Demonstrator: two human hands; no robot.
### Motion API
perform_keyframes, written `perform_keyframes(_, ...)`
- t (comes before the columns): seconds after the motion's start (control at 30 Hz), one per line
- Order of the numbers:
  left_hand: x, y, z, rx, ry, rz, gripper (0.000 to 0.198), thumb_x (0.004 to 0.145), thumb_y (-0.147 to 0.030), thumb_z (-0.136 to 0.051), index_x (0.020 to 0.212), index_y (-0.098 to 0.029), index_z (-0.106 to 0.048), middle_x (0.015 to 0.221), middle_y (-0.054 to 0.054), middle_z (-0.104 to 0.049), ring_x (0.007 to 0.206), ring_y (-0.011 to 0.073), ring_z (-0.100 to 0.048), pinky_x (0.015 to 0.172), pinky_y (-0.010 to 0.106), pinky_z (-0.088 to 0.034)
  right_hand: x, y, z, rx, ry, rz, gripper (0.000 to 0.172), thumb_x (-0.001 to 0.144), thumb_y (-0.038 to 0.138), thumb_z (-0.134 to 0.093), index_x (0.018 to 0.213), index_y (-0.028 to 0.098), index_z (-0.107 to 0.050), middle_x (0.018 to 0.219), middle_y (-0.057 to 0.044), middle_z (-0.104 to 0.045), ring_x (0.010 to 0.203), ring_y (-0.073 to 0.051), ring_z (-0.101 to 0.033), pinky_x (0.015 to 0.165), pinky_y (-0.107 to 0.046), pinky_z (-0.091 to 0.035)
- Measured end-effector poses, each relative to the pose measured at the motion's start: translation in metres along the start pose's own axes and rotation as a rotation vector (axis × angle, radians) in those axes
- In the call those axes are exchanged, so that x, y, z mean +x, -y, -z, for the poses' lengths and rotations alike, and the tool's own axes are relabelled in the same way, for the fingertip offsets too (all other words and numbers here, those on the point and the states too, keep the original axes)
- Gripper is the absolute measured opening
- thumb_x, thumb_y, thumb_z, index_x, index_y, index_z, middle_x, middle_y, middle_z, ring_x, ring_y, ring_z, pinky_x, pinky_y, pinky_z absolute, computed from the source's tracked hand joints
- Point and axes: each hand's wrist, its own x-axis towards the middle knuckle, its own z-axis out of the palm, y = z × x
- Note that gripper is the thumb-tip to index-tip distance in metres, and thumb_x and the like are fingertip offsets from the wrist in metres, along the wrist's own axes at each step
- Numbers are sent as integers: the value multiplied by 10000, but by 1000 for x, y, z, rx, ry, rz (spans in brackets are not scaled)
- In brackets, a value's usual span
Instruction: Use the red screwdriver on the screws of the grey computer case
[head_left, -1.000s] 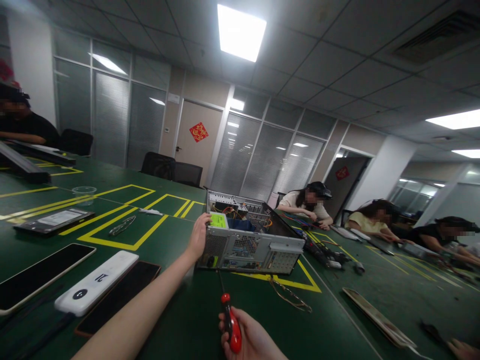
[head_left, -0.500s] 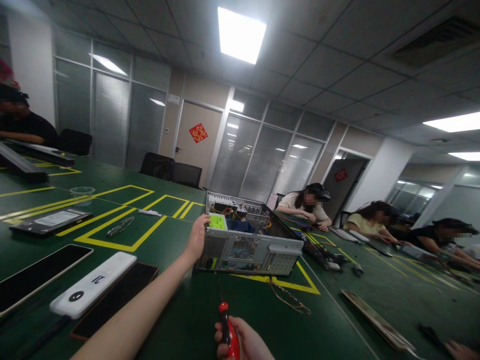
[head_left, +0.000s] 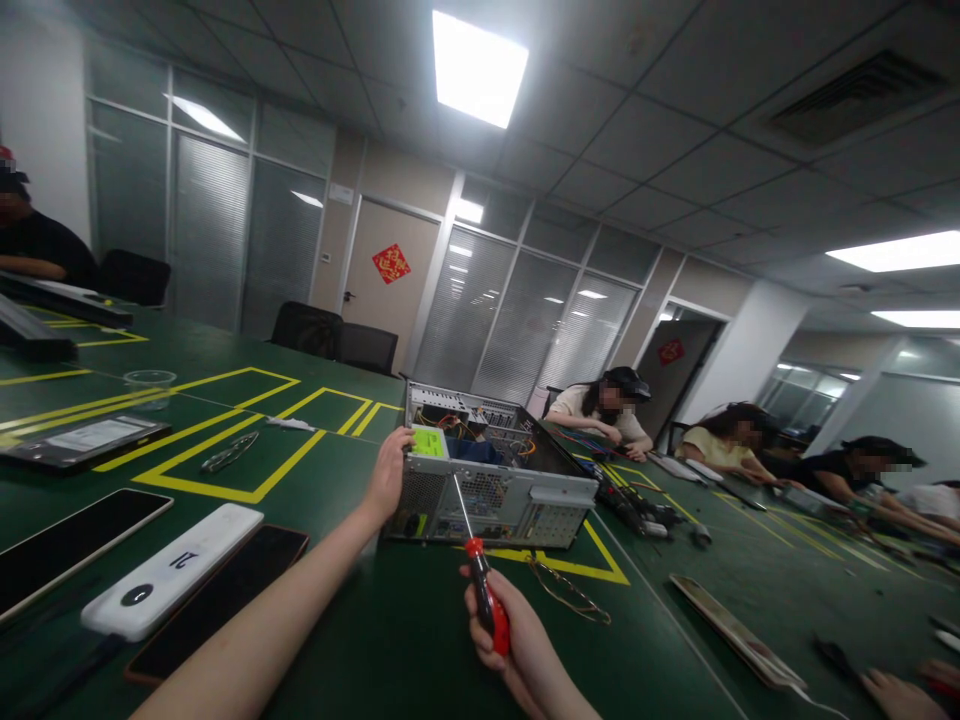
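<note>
An open computer case [head_left: 517,520] lies on the green table with its perforated metal back panel towards me. My left hand [head_left: 388,475] grips the case's left top corner, its fingertips over the edge beside a power supply with a bright green label [head_left: 427,443]. In my right hand [head_left: 521,625], a screwdriver [head_left: 487,595] with a red and black handle is held with its shaft pointing up and away. Its tip appears in front of the upper back panel; whether it touches the metal I cannot tell. Wires and boards show inside the case.
Left of my arm lie a white device [head_left: 176,570], two phones, a hard drive [head_left: 86,440] and a clear plastic cup [head_left: 150,388]. A cable loop [head_left: 566,590] is near the case's right front. Another phone [head_left: 731,630] lies farther right. Several people sit around the table.
My right hand has raised the screwdriver, bringing its tip from below the case up to the back panel. My left hand stays on the corner. The view has shifted slightly.
</note>
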Motion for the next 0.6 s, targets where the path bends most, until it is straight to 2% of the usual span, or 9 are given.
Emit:
perform_keyframes(0.2,1,1,-1,-10,4,-11,477,1030,-522,-254,1056,-228,-629,1301,101,-650,1322,235,-545,1185,468,-392,2,-8,2,9,4,-38,496,694,533,-816,946,165,-599,676,32,-621,421,-30,-409,375,-157,-134)
perform_keyframes(0.6,0,0,0,-5,10,-17,485,1028,-530,-243,1057,-229,-622,1308,104,-638,1306,235,-545,1170,450,-386,9,-17,8,55,-5,-27,553,631,573,-855,919,161,-627,659,28,-623,410,-32,-405,375,-173,-119)
